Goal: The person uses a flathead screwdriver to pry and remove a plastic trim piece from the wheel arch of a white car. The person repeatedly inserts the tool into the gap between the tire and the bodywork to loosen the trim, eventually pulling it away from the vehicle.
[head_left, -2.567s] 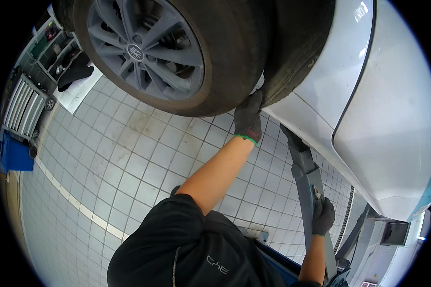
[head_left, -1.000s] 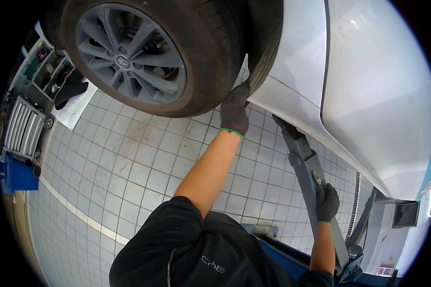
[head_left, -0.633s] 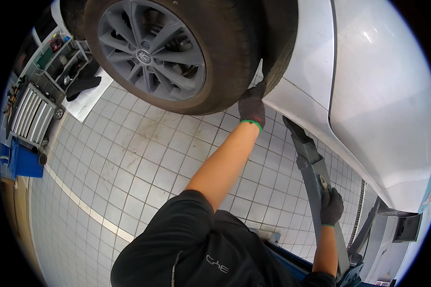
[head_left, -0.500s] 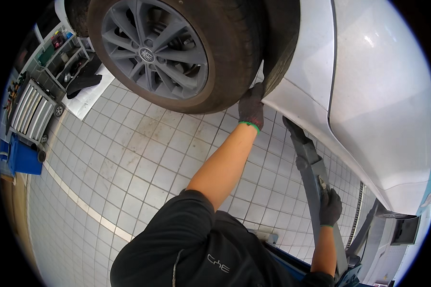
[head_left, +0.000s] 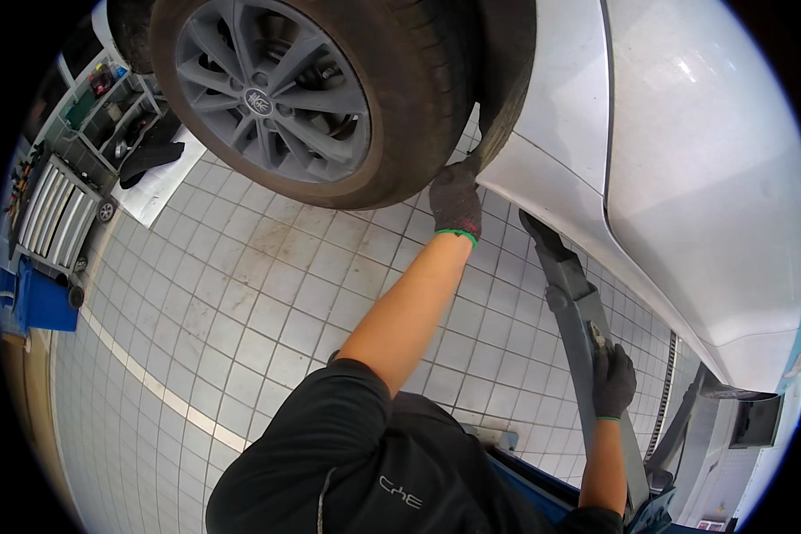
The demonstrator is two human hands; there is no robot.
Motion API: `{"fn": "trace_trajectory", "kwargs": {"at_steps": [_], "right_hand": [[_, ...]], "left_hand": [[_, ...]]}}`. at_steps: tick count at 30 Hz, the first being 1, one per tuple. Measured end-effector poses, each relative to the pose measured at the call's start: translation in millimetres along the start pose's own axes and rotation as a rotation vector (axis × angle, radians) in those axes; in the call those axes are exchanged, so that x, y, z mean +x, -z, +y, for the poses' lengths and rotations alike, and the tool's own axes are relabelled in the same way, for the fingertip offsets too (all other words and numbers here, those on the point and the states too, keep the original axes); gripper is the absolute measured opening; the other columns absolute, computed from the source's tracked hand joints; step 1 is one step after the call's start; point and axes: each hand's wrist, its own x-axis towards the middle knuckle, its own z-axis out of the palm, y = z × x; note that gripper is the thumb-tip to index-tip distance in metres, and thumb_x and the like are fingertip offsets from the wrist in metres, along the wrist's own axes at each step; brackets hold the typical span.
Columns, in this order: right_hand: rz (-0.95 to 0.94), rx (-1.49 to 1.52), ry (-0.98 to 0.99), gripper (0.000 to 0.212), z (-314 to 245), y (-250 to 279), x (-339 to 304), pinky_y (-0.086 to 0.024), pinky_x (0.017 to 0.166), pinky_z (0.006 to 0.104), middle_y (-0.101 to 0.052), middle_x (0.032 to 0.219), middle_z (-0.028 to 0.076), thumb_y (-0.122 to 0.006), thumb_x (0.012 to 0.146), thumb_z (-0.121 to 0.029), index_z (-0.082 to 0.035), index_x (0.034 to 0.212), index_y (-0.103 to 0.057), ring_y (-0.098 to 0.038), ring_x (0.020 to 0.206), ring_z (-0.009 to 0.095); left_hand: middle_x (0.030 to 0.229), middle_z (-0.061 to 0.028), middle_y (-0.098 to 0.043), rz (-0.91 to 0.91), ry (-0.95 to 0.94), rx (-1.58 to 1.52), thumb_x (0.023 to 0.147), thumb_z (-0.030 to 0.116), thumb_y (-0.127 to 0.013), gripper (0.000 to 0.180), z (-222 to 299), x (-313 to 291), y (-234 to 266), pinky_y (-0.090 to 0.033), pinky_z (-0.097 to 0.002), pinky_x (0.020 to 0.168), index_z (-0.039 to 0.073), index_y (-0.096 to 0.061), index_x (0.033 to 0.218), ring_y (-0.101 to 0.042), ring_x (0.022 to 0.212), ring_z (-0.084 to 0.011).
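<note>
Blue bin [head_left: 52, 299] near drawered cart [head_left: 60, 216]

Gloved left hand [head_left: 457, 198], 1 | gloved right hand [head_left: 614, 384], 1 | white car [head_left: 703, 178], 1 | grey alloy wheel with tyre [head_left: 258, 102], 1 | grey lift arms [head_left: 580, 351], 2 visible | multi-drawer tool trolley [head_left: 58, 214], 1 | blue bin [head_left: 49, 298], 1 | shelving unit [head_left: 116, 111], 1 | white floor sheet [head_left: 149, 204], 1

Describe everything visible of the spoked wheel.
The wheel has a grey, metal-looking rim with open spokes, a round centre badge and a dusty dark tyre with grooved tread. Its top is cut off. It hangs upright on the white car, apparently above the tiled floor. The left grip is at its lower right edge; contact is unclear.
</note>
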Motion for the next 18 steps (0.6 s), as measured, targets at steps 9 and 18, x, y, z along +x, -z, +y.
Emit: {"fn": "trace_trajectory", "kwargs": {"at_steps": [9,18], "right_hand": [[-0.196,-0.075,0.113,0.034,30.4,16.0,-5.2,-0.051,0.081,0.0513,-0.064,0.096,0.022,-0.072,0.088,-0.032,0.001,0.096,-0.063,-0.064,0.090,0.042],[-0.050,0.218,0.317,0.039,-55.4,-24.4,-32.3,-0.053,0.079,0.0484,-0.065,0.093,0.021,-0.076,0.087,-0.035,0.001,0.097,-0.066,-0.064,0.088,0.041]], "left_hand": [[0.102,-0.0037,-0.063,-0.041,0.198,-0.184,0.095,0.034,-0.068,0.039,13.7,-16.8,6.9,-0.045,-0.0296,0.088,-0.001,-0.066,0.112,-0.056,0.094,-0.0142],[0.149,-0.0120,-0.049,-0.495,0.088,0.417,0.101,0.021,-0.065,0.057,18.1,-26.2,108.9,-0.037,-0.0327,0.116,-0.003,-0.044,0.148,-0.047,0.137,-0.0198]]}}
